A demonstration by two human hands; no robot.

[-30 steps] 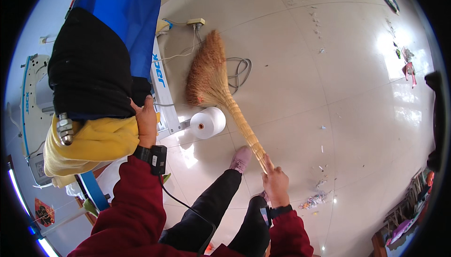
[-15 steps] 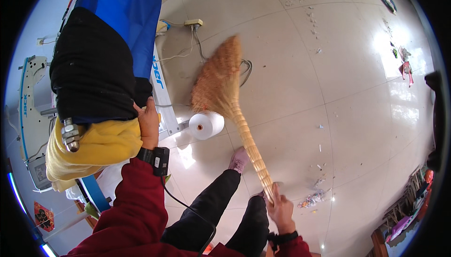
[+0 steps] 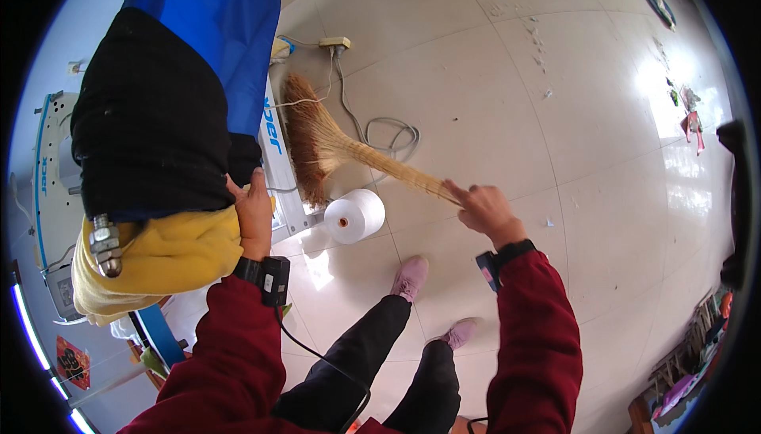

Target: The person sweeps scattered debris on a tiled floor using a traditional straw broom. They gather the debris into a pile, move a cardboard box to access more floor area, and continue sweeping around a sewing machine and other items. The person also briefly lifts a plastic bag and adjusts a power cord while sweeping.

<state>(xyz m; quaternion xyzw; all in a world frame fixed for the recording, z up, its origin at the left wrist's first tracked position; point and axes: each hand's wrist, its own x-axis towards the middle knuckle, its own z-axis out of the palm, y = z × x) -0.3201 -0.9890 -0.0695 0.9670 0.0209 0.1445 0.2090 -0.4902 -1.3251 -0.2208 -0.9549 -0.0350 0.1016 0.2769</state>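
A straw broom slants across the floor, its bristles against the side of a white frame on the left. My right hand is closed round the end of its pale handle. My left hand grips the edge of a black cloth bundle, its thumb showing and its other fingers partly hidden. A yellow cloth hangs below the black one, and blue fabric stretches beyond. A big white thread cone lies on the floor just below the bristles.
A power strip and a loose grey cable lie past the broom. The white frame borders the floor. A threaded metal rod end sticks out by the yellow cloth. Litter lies at the far right.
My right hand has swung the broom forward and left, so its bristles now meet the white frame. The handle lies flatter across the view. My left hand has stayed at the cloth.
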